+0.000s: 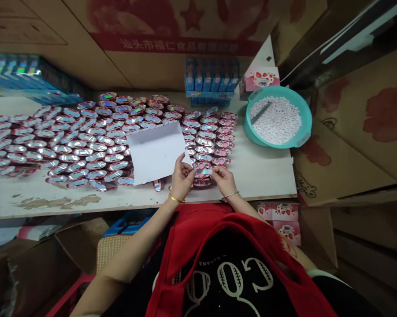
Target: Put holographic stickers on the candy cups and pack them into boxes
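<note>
Between my hands is a small shiny foil pouch (204,172) with a rainbow glint, above the front of a row of similar pouches. My left hand (182,177) pinches its left end, index finger raised. The thumb and fingers of my right hand (224,179) are closed on its right end. Rows of upright foil pouches (95,138) with silvery oval tops and red edges spread to the left. A white sheet (157,152) lies over some of them, just beyond my left hand. Several pouches with pink round pieces on top (225,136) form the rightmost column.
A turquoise basin (304,130) of small whitish pieces (280,123) stands at the right, a grey scoop-like tool (261,112) in it. Blue packs (211,81) and a pink box (261,78) stand behind. Large cartons (360,132) enclose the worktable (264,176).
</note>
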### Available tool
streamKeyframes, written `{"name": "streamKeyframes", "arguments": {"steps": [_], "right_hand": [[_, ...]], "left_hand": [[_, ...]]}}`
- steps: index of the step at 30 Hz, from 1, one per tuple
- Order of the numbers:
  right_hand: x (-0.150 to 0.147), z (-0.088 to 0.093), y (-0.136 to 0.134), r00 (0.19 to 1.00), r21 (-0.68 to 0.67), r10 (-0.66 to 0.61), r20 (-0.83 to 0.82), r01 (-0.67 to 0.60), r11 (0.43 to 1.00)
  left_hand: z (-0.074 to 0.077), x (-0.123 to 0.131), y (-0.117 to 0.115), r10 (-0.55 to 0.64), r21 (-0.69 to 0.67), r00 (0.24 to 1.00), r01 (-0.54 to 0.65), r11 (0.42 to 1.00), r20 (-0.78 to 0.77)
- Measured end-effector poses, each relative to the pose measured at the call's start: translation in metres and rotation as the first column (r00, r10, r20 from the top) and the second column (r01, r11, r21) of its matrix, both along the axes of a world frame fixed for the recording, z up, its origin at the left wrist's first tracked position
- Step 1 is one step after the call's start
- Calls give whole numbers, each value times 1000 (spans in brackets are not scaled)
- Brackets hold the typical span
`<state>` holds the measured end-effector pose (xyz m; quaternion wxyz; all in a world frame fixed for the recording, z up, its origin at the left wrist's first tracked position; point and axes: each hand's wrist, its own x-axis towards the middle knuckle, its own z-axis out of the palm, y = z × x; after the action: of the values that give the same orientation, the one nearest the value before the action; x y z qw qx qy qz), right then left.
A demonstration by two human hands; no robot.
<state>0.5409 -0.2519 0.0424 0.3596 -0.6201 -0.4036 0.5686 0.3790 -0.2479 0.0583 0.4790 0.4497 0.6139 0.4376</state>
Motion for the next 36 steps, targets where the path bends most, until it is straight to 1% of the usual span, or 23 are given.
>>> {"name": "streamKeyframes", "arguments": {"steps": [5, 8, 10, 12, 14, 15, 17, 19, 21, 23, 26, 29, 31, 33, 36], "right_hand": [[7, -20, 18, 997, 37, -53, 56, 51, 998], [12, -28, 28, 991, 13, -77, 109, 76, 997], [13, -33, 32, 990, -24, -55, 132, 58, 998], [10, -39, 34, 993, -33, -6, 121, 10, 999], [6, -45, 34, 991, -4, 20, 131, -20, 1000], [4, -48, 34, 985, 20, 27, 170, -31, 999], [2, -53, 34, 946, 69, 54, 320, -80, 994], [2, -56, 35, 863, 96, 96, 496, -165, 982], [1, -58, 34, 770, 87, 143, 622, -250, 964], [1, -59, 33, 696, 63, 177, 695, -305, 950], [-1, -62, 31, 621, 35, 212, 755, -361, 932], [-2, -65, 29, 576, 26, 229, 785, -399, 916], [-2, -67, 29, 560, 23, 241, 793, -423, 906], [-1, -68, 29, 563, 24, 248, 789, -430, 902], [0, -67, 30, 598, 52, 228, 769, -413, 909]], "left_hand": [[-24, 13, 10, 79, -36, 995, -81, 996, -54], [-34, 17, 18, 96, -26, 995, -97, 995, -42], [-39, 19, 22, 109, -24, 994, -109, 994, -17], [-44, 21, 25, 118, -30, 993, -118, 993, -27], [-48, 21, 27, 99, -41, 991, -103, 994, -94], [-50, 20, 27, 82, -43, 985, -89, 995, -150], [-55, 18, 27, 36, -35, 959, -48, 998, -280], [-60, 16, 27, -8, -24, 919, -1, 1000, -394], [-65, 14, 26, -44, -19, 881, 40, 999, -470], [-69, 14, 25, -74, -29, 846, 69, 997, -527], [-72, 14, 24, -106, -62, 794, 86, 994, -599], [-74, 14, 23, -134, -85, 757, 104, 991, -640], [-76, 15, 23, -155, -96, 738, 122, 988, -656], [-77, 15, 23, -166, -97, 723, 135, 986, -670], [-76, 15, 24, -137, -53, 714, 139, 989, -687]]}}
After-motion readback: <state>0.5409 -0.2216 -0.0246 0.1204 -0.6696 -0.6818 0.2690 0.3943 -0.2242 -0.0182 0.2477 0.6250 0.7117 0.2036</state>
